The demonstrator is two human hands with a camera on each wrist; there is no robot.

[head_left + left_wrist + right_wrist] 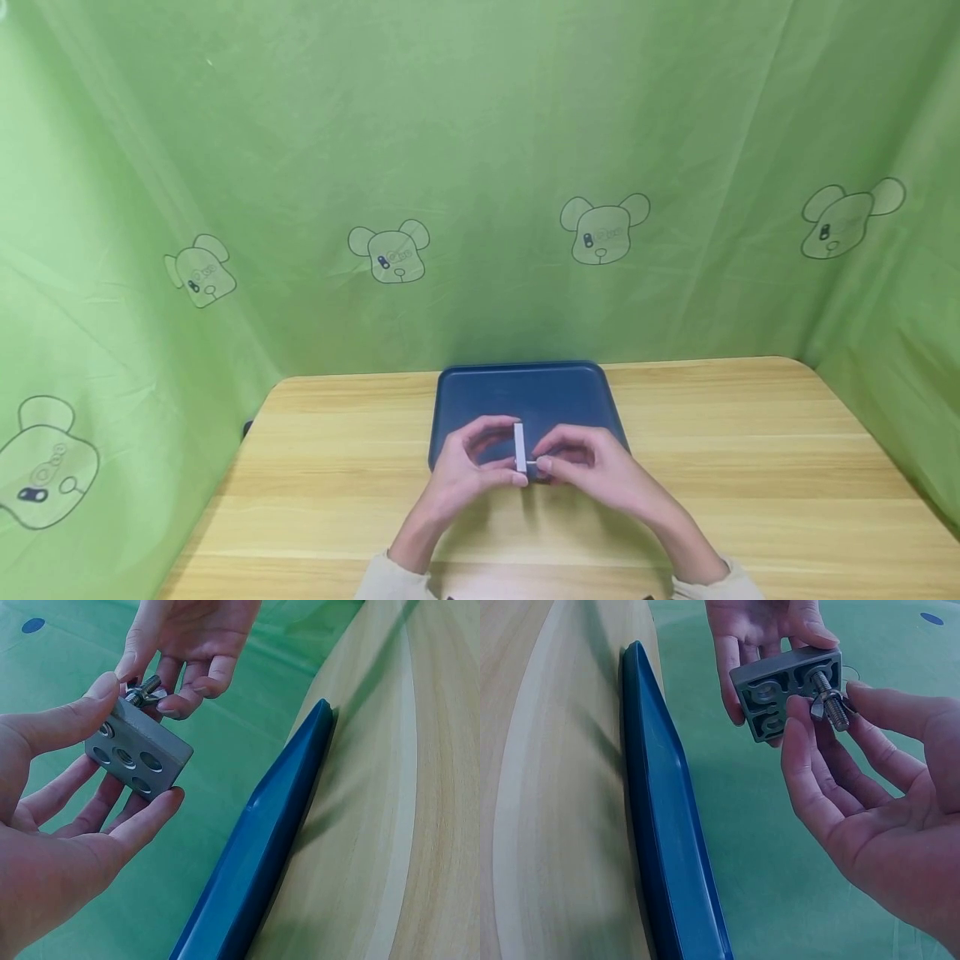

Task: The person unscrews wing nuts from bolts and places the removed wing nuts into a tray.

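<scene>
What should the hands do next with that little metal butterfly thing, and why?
I'd probably give the wing nut a small twist toward the grey block: the right hand is touching it, the left hand holds the block, and the bolt shows bare thread between nut and block.

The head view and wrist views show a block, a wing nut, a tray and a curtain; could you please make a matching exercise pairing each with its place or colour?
Column one:
1. grey block
2. wing nut
3. tray
4. curtain

Column two:
A. green, hanging behind the table
B. on the bolt, at the fingertips of the right hand
C. dark blue, lying on the tabletop
D. held by the left hand

Right pairs: 1-D, 2-B, 3-C, 4-A.
</scene>
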